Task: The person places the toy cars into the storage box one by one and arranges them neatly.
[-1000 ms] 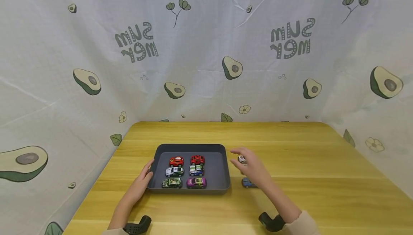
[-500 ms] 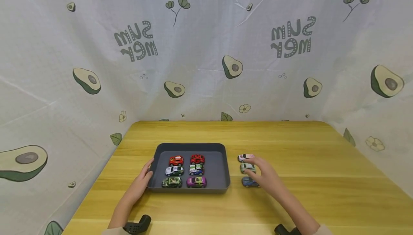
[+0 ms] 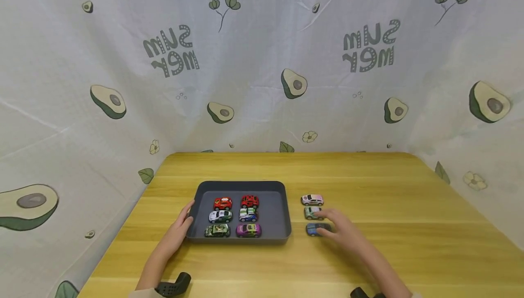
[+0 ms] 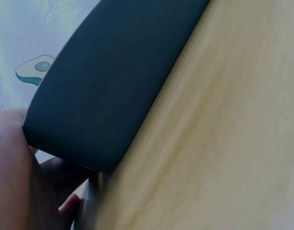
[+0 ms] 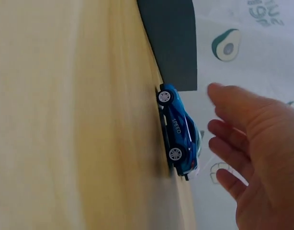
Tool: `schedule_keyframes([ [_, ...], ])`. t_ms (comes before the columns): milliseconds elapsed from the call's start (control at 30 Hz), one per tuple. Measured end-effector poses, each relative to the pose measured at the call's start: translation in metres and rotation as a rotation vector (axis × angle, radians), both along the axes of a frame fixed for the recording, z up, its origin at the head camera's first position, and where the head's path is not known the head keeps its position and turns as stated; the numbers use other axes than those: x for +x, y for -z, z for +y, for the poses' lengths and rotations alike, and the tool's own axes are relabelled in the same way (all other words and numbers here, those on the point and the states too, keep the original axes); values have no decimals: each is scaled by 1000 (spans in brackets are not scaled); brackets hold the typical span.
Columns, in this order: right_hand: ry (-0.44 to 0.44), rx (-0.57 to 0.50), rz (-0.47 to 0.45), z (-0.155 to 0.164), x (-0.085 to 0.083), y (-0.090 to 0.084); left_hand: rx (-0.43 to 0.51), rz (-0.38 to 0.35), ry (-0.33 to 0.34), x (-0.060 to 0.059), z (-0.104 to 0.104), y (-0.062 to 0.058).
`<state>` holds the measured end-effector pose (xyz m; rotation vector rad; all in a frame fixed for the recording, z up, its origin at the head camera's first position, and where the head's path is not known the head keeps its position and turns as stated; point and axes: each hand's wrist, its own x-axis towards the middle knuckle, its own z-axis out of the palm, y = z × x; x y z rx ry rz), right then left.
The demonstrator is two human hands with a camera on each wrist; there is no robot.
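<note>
The left hand (image 3: 175,233) rests against the left side of a dark grey tray (image 3: 266,241), its thumb at the rim in the left wrist view. Several toy cars stand inside, among them a purple one (image 3: 248,230) and a camouflage one (image 3: 217,230). To the right of the tray the right hand (image 3: 345,233) hovers with thumb and fingers spread. In the head view it overlaps a blue toy car (image 3: 314,229) and a pale green toy car (image 3: 310,212). The right wrist view shows a gap between this hand (image 5: 262,129) and the blue car (image 5: 178,129).
A white and pink toy car (image 3: 312,199) stands behind the green one on the wooden table (image 3: 368,189). A white cloth (image 3: 254,61) printed with avocados hangs round the back and sides of the table.
The right hand has moved right and then down from beside the tray to above the blue car, uncovering the white and pink car. The left hand and the tray have stayed put.
</note>
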<state>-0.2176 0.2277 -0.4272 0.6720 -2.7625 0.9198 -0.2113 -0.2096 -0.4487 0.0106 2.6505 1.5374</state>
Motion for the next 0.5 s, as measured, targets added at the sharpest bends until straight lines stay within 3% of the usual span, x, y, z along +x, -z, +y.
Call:
schedule_keyframes([
  [500, 6, 33, -85, 10, -3, 21, -20, 1, 2, 1, 0, -1],
])
